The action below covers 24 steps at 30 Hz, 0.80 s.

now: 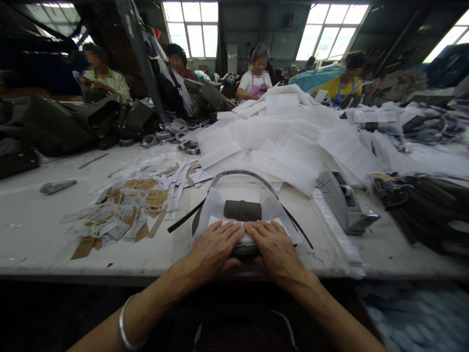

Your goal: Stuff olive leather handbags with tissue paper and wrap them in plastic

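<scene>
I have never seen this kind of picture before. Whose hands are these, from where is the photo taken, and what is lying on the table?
There is no machine here. A person wears one camera on the head, so you look forward and down at that person's own hands. The left hand and the right hand lie flat, side by side, on white paper that covers a small grey handbag at the near edge of the table. Nothing is gripped. Left of them lie paper tags, to the right stands a tape dispenser, and behind is a pile of white sheets. Other people sit at the far side.
</scene>
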Available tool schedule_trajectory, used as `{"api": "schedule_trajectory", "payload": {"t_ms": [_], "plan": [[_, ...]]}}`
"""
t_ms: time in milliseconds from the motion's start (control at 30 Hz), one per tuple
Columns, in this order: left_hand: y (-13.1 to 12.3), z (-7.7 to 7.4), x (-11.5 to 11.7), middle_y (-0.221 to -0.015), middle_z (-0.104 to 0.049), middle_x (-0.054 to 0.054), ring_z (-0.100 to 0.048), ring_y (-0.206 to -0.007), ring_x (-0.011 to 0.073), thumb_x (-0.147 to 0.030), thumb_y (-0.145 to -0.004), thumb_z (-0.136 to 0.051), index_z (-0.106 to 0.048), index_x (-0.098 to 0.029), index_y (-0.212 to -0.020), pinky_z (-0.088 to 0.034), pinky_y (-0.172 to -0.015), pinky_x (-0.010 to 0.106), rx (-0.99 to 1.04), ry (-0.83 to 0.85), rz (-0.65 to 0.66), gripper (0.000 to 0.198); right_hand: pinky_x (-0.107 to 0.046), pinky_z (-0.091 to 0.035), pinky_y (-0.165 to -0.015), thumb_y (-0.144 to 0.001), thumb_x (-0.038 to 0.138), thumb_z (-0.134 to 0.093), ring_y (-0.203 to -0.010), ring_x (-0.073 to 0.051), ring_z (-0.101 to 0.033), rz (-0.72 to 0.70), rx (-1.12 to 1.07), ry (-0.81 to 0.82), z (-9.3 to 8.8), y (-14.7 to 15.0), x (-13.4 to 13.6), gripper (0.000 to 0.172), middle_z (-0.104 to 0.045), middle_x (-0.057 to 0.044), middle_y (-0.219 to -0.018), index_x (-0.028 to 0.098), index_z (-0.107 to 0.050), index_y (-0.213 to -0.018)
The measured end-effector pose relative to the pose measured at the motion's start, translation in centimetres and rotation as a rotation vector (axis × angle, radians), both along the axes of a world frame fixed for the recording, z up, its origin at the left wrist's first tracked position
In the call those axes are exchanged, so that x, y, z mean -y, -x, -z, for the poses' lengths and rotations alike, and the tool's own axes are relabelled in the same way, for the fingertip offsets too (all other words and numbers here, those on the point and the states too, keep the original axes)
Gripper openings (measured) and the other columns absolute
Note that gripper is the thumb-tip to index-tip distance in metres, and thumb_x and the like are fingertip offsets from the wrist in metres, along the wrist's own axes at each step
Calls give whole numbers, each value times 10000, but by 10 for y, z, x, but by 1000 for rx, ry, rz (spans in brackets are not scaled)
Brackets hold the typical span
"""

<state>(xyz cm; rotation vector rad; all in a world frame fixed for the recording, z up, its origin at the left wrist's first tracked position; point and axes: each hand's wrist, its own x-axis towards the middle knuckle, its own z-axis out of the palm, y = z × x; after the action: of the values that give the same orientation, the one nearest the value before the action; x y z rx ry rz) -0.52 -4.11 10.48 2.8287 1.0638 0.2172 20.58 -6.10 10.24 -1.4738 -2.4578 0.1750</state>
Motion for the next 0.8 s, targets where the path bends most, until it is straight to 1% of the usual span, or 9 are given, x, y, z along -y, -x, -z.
{"api": "schedule_trajectory", "payload": {"t_ms": [133, 200, 267, 367, 433, 533, 633, 733, 800], "plan": [[-10, -1, -3, -1355, -585, 152, -582, -1217, 272, -180, -820, -699, -501, -144, -1314, -475, -1019, 438, 38, -2, -151, 534, -483, -432, -935, -795, 342, -732, -1005, -308, -626, -29, 98, 64, -22, 7, -12, 480, -687, -129, -1109, 157, -592, -1215], [-14, 2, -6, -1265, -654, 110, -652, -1102, 251, -127, -853, -636, -559, -164, -1251, -536, -931, 400, 68, -17, -178, 407, -459, -441, -921, -808, 323, -711, -948, -292, -637, -66, 149, 86, -25, 9, -18, 385, -699, -108, -1016, 151, -621, -1140], [-16, 9, -7, -1183, -697, 81, -692, -1005, 226, -77, -886, -544, -598, -184, -1212, -569, -863, 366, 116, -84, -171, 347, -436, -437, -942, -818, 225, -665, -963, -274, -634, -94, 154, 60, -19, 9, -22, 315, -696, -98, -1017, 151, -619, -1121], [-10, 25, -9, -1177, -700, 108, -696, -1006, 236, -11, -872, -439, -614, -162, -1223, -575, -866, 370, 167, -280, -141, 420, -398, -436, -971, -848, 103, -535, -1074, -254, -605, -119, 87, -33, -1, 4, -24, 335, -671, -116, -1145, 137, -586, -1177], [-2, 33, -14, -1230, -676, 123, -675, -1067, 240, 9, -841, -401, -598, -153, -1265, -559, -915, 379, 148, -337, -99, 495, -398, -428, -998, -859, 81, -484, -1122, -246, -588, -139, 42, -78, 10, 0, -25, 371, -655, -130, -1200, 125, -561, -1219], [13, 35, -27, -1343, -610, 90, -620, -1178, 212, 16, -790, -362, -516, -205, -1379, -524, -976, 373, 6, -226, 17, 648, -408, -412, -1029, -873, 112, -480, -1141, -242, -582, -148, 3, -96, 17, -4, -24, 387, -655, -131, -1212, 124, -533, -1256], [25, 30, -46, -1377, -586, 37, -595, -1218, 230, 11, -761, -350, -466, -309, -1424, -489, -1011, 443, -136, -179, 53, 745, -400, -393, -1057, -907, 162, -474, -1167, -237, -569, -134, -14, -113, 18, -5, -23, 378, -645, -118, -1243, 133, -505, -1283], [33, 31, -59, -1344, -613, -22, -632, -1163, 220, -45, -826, -373, -447, -384, -1428, -514, -977, 374, -45, -208, 132, 695, -416, -377, -1074, -943, 193, -439, -1192, -249, -550, -86, 8, -168, 20, -4, -23, 374, -618, -125, -1281, 124, -472, -1310], [37, 35, -59, -1360, -599, -44, -641, -1145, 200, -85, -881, -367, -371, -411, -1464, -507, -987, 327, 75, -255, 173, 667, -441, -376, -1072, -973, 206, -402, -1194, -260, -542, -57, 28, -203, 22, -1, -23, 361, -612, -129, -1277, 112, -457, -1317]]}}
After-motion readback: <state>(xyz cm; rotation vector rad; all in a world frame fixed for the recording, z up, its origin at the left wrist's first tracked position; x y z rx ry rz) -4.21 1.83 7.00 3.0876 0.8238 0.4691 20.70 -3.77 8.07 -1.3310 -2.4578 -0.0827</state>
